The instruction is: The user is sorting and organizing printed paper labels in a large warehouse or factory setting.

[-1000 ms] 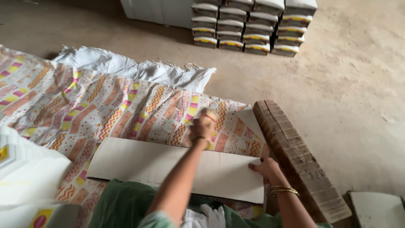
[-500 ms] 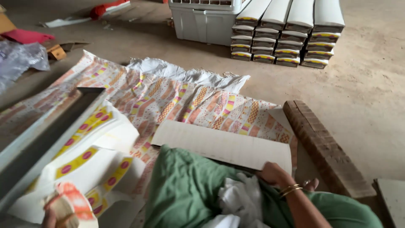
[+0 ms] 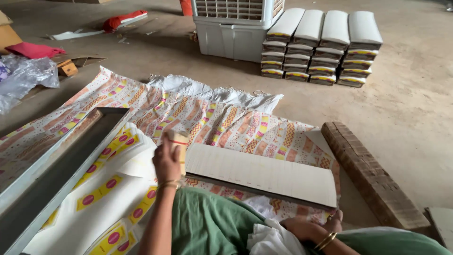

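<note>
My left hand [image 3: 168, 159] is raised over the printed sheets and holds a roll of tape [image 3: 179, 144] with a red band. A long white stack of flat cardboard [image 3: 264, 174] lies across a patterned cloth [image 3: 222, 120] in front of me. My right hand [image 3: 311, 230], with gold bangles at the wrist, rests low by the near right end of that stack, next to a bunched white cloth [image 3: 271, 240] on my green lap; whether it grips anything is unclear.
A grey metal tray [image 3: 61, 160] and white sheets with yellow and pink labels [image 3: 108, 198] lie at left. A brown cardboard bundle [image 3: 373, 174] lies at right. Stacked white packs [image 3: 325, 45] and a white crate [image 3: 236, 28] stand beyond on the concrete floor.
My left hand has lifted the tape roll from low at the left up toward the white stack. The view has swung left and then back, showing the tray and printed sheets.
</note>
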